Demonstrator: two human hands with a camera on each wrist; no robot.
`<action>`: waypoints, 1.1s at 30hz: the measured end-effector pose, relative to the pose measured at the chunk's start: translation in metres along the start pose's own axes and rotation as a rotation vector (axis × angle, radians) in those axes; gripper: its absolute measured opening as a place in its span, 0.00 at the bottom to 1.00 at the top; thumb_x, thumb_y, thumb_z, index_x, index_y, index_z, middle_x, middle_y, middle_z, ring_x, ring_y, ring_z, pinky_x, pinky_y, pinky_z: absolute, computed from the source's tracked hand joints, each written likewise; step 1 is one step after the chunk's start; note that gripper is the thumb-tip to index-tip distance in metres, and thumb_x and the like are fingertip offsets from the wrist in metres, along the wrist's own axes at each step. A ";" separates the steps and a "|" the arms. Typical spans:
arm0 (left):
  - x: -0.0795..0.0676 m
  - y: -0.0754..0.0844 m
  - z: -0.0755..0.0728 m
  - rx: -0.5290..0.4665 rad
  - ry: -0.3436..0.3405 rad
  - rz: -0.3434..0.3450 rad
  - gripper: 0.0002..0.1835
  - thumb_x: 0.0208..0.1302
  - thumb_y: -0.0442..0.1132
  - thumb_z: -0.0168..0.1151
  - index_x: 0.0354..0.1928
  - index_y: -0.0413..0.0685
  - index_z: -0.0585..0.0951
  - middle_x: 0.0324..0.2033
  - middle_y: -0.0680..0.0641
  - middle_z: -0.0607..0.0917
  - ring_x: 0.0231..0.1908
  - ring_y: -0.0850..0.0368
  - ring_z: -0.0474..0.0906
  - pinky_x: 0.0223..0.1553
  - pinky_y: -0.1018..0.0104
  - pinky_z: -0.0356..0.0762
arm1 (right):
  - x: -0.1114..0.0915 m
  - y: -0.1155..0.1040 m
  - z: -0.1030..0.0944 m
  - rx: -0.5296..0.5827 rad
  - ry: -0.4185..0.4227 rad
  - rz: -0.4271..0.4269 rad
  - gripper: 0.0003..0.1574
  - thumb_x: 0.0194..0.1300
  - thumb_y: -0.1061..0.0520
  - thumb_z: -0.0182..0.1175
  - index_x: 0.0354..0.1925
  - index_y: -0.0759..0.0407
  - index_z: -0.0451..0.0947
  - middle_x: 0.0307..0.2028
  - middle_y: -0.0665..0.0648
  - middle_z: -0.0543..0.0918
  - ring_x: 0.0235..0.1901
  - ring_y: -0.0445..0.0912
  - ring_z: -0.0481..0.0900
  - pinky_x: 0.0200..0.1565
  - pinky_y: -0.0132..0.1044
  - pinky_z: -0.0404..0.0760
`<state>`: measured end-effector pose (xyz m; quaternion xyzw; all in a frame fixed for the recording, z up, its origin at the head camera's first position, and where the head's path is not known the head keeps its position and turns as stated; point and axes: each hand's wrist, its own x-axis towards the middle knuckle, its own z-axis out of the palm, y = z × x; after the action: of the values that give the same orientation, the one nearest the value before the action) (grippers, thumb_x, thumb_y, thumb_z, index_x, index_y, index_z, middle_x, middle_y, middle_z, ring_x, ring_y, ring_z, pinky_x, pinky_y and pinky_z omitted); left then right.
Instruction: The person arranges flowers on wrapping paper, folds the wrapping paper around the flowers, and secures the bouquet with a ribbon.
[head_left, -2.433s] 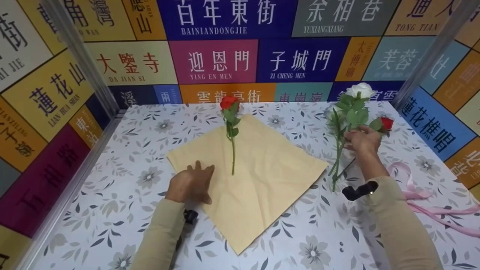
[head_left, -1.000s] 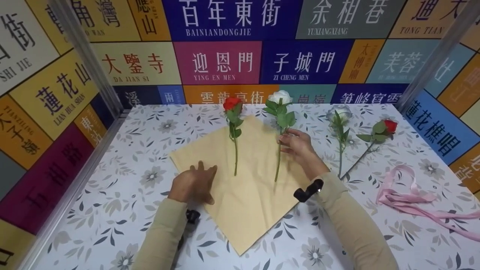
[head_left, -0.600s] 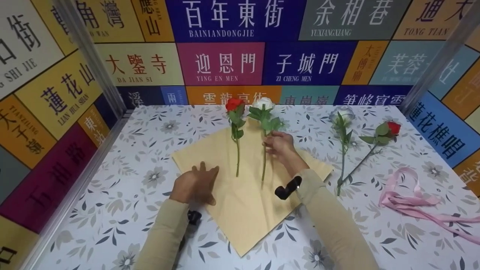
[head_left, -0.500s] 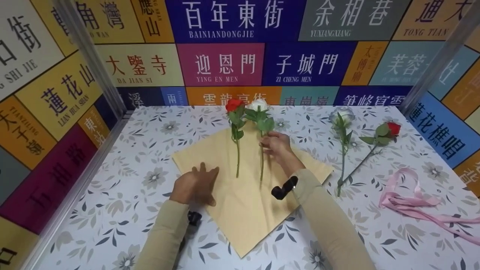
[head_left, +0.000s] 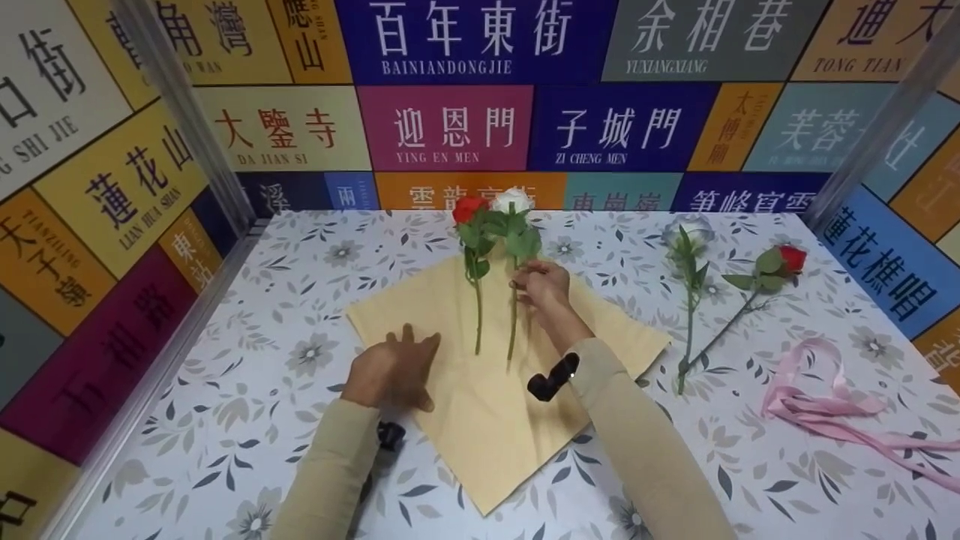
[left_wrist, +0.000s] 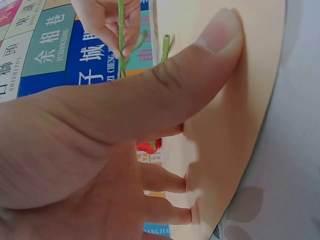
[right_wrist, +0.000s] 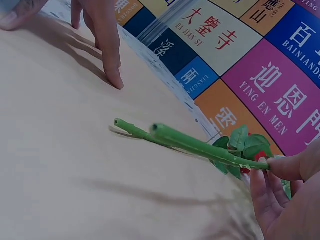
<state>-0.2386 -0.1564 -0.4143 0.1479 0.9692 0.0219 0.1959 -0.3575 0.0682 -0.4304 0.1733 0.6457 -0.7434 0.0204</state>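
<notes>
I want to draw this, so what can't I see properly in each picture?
- Head view: the pink ribbon runs off the right edge; side letters on the small blue sign are too small to read.
- Left wrist view: the red rose is mostly hidden behind the left fingers.
- Right wrist view: the right hand is cut off by the right edge.

Two hands, the left hand (head_left: 394, 367) and the right hand (head_left: 546, 283); four roses: one white rose (head_left: 523, 244) pinched in the right hand, one red rose (head_left: 472, 259) just left of that hand, and, well to its right, one pale blue rose (head_left: 688, 262) and a second red rose (head_left: 769, 262); one sheet of paper (head_left: 495, 420) beneath both hands; farther right of the right hand, pink ribbon (head_left: 791, 403), seemingly one length, though its tangled loops make that uncertain
</notes>
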 end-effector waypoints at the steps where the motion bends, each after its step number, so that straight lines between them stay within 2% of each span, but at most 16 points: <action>1: 0.000 0.000 0.000 -0.004 0.006 0.004 0.58 0.50 0.55 0.77 0.79 0.50 0.56 0.75 0.26 0.55 0.72 0.24 0.56 0.65 0.35 0.68 | 0.000 0.000 0.002 0.012 0.014 -0.018 0.19 0.67 0.68 0.60 0.55 0.63 0.73 0.42 0.55 0.81 0.28 0.40 0.84 0.24 0.28 0.79; 5: 0.000 -0.002 0.001 -0.015 0.046 0.026 0.58 0.47 0.55 0.79 0.78 0.48 0.58 0.73 0.24 0.58 0.70 0.22 0.59 0.64 0.36 0.70 | 0.001 -0.002 0.007 0.026 0.053 -0.089 0.17 0.65 0.68 0.62 0.51 0.61 0.73 0.40 0.53 0.80 0.30 0.43 0.84 0.23 0.28 0.77; 9: 0.000 -0.003 0.000 -0.011 0.032 0.021 0.58 0.49 0.55 0.78 0.78 0.47 0.57 0.74 0.25 0.56 0.70 0.21 0.57 0.65 0.35 0.68 | 0.001 -0.003 0.013 -0.012 0.025 -0.133 0.16 0.64 0.66 0.64 0.50 0.62 0.74 0.41 0.53 0.82 0.32 0.43 0.84 0.26 0.29 0.78; 15: 0.000 -0.001 0.000 -0.008 0.019 0.013 0.57 0.51 0.55 0.77 0.78 0.48 0.57 0.74 0.25 0.56 0.71 0.22 0.57 0.64 0.35 0.69 | 0.001 0.002 0.023 -0.042 -0.026 -0.135 0.12 0.64 0.68 0.64 0.42 0.60 0.73 0.39 0.54 0.83 0.29 0.41 0.82 0.25 0.29 0.77; 19: 0.000 0.001 0.001 -0.022 0.025 0.003 0.56 0.51 0.54 0.77 0.78 0.50 0.57 0.75 0.26 0.56 0.71 0.23 0.57 0.64 0.35 0.69 | 0.001 0.006 0.025 -0.130 -0.035 -0.113 0.11 0.65 0.68 0.63 0.46 0.62 0.77 0.41 0.55 0.83 0.30 0.42 0.82 0.27 0.30 0.78; 23: -0.001 0.002 0.000 -0.029 0.021 -0.003 0.56 0.51 0.54 0.77 0.78 0.50 0.57 0.75 0.27 0.55 0.72 0.24 0.56 0.66 0.36 0.67 | 0.003 0.009 0.022 -0.260 -0.044 -0.078 0.18 0.66 0.66 0.62 0.54 0.63 0.81 0.46 0.58 0.84 0.29 0.41 0.81 0.29 0.32 0.80; 26: -0.001 0.002 0.000 -0.025 0.012 -0.008 0.56 0.51 0.54 0.77 0.79 0.51 0.56 0.76 0.27 0.54 0.73 0.24 0.55 0.67 0.35 0.66 | 0.006 0.010 0.021 -0.306 -0.089 -0.047 0.24 0.66 0.67 0.61 0.60 0.62 0.79 0.52 0.61 0.83 0.31 0.43 0.81 0.32 0.34 0.81; 30: 0.000 0.001 -0.001 -0.023 0.009 0.003 0.57 0.50 0.54 0.77 0.79 0.50 0.56 0.75 0.26 0.54 0.72 0.23 0.56 0.66 0.35 0.67 | 0.008 0.013 0.020 -0.322 -0.205 -0.017 0.35 0.63 0.71 0.61 0.68 0.63 0.70 0.62 0.64 0.77 0.45 0.48 0.82 0.40 0.36 0.84; 32: 0.000 -0.001 -0.001 -0.021 0.004 0.011 0.58 0.50 0.54 0.77 0.79 0.49 0.56 0.74 0.25 0.54 0.71 0.22 0.56 0.65 0.34 0.67 | 0.009 0.015 0.020 -0.351 -0.256 -0.027 0.41 0.61 0.73 0.62 0.71 0.64 0.65 0.66 0.65 0.74 0.53 0.50 0.80 0.43 0.36 0.85; 33: 0.001 -0.002 -0.001 -0.020 0.001 0.016 0.58 0.50 0.55 0.77 0.79 0.48 0.56 0.74 0.24 0.55 0.71 0.21 0.56 0.65 0.34 0.67 | 0.008 0.016 0.020 -0.369 -0.271 -0.037 0.44 0.59 0.74 0.62 0.72 0.64 0.64 0.67 0.65 0.73 0.53 0.52 0.79 0.42 0.36 0.85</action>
<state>-0.2401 -0.1578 -0.4136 0.1539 0.9677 0.0332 0.1969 -0.3659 0.0482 -0.4459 0.0532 0.7651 -0.6295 0.1245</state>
